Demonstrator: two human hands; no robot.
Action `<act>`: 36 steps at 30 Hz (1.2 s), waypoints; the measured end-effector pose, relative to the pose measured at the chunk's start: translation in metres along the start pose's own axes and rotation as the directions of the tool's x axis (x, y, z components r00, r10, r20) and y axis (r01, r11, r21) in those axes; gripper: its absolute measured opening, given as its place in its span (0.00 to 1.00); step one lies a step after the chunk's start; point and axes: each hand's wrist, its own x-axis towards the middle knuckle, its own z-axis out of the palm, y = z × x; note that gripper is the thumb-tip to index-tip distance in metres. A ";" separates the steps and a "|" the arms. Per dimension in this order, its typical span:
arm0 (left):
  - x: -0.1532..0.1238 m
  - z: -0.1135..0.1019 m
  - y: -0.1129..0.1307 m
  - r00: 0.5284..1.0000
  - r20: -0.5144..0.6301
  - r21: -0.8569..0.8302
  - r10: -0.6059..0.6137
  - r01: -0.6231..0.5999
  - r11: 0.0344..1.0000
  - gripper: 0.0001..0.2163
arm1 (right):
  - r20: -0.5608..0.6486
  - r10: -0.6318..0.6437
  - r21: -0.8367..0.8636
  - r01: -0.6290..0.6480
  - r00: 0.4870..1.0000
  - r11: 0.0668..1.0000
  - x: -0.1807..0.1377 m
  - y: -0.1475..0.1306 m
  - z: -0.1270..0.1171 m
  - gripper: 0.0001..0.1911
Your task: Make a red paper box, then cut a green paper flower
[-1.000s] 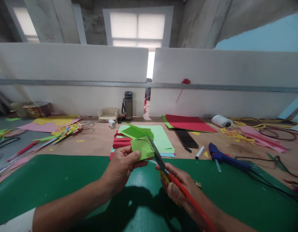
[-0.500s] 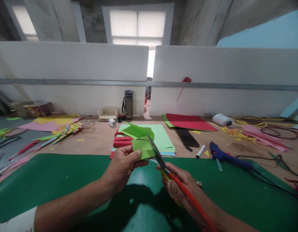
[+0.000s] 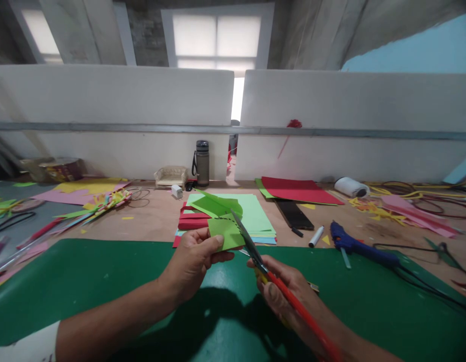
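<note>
Pinched in my left hand [image 3: 197, 256] is a small piece of green paper [image 3: 226, 235] with a dark dashed line along its upper edge. My right hand [image 3: 284, 284] grips a pair of scissors [image 3: 251, 249] with red and yellow on the handles. One blade lies over the paper's right side, with its tip near the dashed line; the other blade is mostly hidden behind the paper. Past my hands, folded green paper [image 3: 214, 205] and red strips [image 3: 191, 221] rest on a stack of pale green sheets [image 3: 257, 213].
A blue glue gun [image 3: 363, 246], a white marker [image 3: 316, 236] and a black phone [image 3: 294, 213] lie to the right, below red sheets [image 3: 301, 190]. At the back stands a grey bottle [image 3: 203, 165]. Colourful paper strips [image 3: 104, 206] lie left of a green mat [image 3: 104, 266].
The view has shifted slightly, so everything sits a little further right. My hands, the green paper and the scissors keep nearly the same positions relative to each other.
</note>
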 end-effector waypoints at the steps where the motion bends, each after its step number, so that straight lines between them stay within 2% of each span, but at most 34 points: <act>1: 0.000 0.000 0.000 1.000 -0.002 0.000 -0.002 0.002 1.000 0.11 | 0.010 0.008 -0.007 -0.008 1.000 1.000 0.000 -0.002 0.000 0.26; 16: -0.002 0.000 0.000 1.000 0.002 0.022 -0.005 0.005 1.000 0.10 | 0.000 0.024 -0.037 -0.024 1.000 0.999 0.001 -0.006 0.001 0.25; 26: 0.000 -0.001 -0.001 1.000 0.002 0.028 -0.013 0.013 1.000 0.10 | 0.005 0.022 -0.002 -0.022 1.000 1.000 0.001 0.004 0.002 0.22; 36: 0.001 -0.002 -0.002 1.000 0.011 0.032 -0.015 0.014 0.999 0.08 | -0.038 0.018 -0.037 -0.019 0.999 0.999 -0.001 0.005 0.001 0.20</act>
